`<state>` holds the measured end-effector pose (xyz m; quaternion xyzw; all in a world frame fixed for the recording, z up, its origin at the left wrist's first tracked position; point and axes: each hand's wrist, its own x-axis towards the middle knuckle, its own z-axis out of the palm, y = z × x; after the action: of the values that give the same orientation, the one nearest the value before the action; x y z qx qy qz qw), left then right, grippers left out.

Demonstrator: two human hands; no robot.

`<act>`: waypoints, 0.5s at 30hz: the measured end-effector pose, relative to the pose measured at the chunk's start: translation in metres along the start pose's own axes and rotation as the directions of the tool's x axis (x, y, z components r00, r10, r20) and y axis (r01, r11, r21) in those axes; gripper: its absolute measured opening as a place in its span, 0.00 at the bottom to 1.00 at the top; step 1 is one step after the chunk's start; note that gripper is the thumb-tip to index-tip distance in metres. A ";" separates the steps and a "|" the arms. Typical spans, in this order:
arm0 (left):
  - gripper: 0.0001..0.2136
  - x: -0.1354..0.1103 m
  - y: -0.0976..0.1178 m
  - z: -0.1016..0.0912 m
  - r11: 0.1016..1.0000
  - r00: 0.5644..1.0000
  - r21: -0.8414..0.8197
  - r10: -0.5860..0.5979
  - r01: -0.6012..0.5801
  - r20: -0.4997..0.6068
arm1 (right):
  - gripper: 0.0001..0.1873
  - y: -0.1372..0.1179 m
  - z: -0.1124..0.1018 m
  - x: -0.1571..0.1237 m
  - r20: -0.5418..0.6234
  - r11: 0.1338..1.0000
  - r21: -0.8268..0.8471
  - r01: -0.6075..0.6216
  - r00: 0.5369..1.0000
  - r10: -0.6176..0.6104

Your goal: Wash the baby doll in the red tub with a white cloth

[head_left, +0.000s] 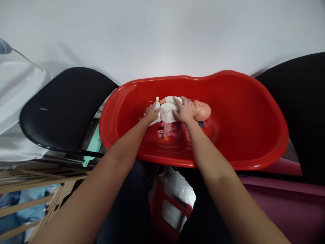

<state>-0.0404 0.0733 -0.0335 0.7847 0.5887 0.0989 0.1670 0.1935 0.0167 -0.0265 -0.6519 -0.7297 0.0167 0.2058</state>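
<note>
A baby doll (201, 110) in a white garment (167, 113) lies on its back in a red plastic tub (243, 112), head to the right. My left hand (151, 113) is closed on the cloth at the doll's lower body. My right hand (185, 110) rests over the doll's chest, fingers curled on the white garment. The doll's legs are mostly hidden by my left hand.
The tub sits across two black chairs, one on the left (66, 105) and one on the right (304, 112). A wooden slatted crib (30, 200) stands at the lower left. A white and red cloth (175, 203) lies on my lap. A white wall is behind.
</note>
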 end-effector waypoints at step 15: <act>0.21 -0.010 0.005 0.004 0.955 0.998 0.290 -0.066 0.058 0.018 | 0.38 0.001 0.006 0.001 -0.022 1.000 -0.013 0.008 1.000 -0.009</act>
<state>-0.0375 0.0620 -0.0354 0.7832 0.6187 -0.0045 0.0616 0.1926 0.0192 -0.0315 -0.6502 -0.7303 0.0038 0.2094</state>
